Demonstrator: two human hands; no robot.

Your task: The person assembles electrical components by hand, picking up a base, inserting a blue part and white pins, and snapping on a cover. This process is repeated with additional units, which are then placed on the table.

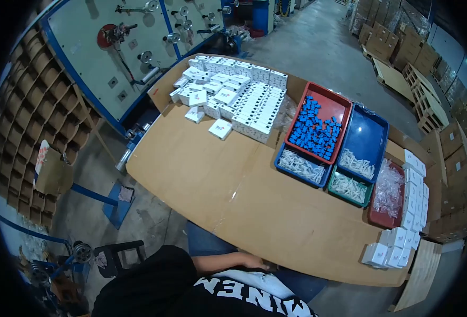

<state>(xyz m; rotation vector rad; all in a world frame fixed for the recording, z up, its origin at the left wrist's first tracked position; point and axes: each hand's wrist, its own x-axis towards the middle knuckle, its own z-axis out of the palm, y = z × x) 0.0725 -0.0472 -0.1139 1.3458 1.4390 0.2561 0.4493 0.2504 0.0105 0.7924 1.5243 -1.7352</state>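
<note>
My left hand (254,262) rests low at the front edge of the cardboard-topped table (233,195), close against my body. Its fingers are partly hidden by the edge, so whether they hold anything cannot be made out. My right hand is out of view. Farther back on the table, small white boxes (260,108) stand in rows, with more piled loosely beside them. One white box (220,129) lies apart in front of the rows. A red tray (344,108) holds many small blue plastic parts (312,129).
Blue trays (368,127) and a green tray (335,191) hold white plastic pieces. Clear plastic bags (389,190) fill another red tray. White boxes (397,238) are stacked at the right edge. A machine (90,53) stands left; a black stool (119,257) is below.
</note>
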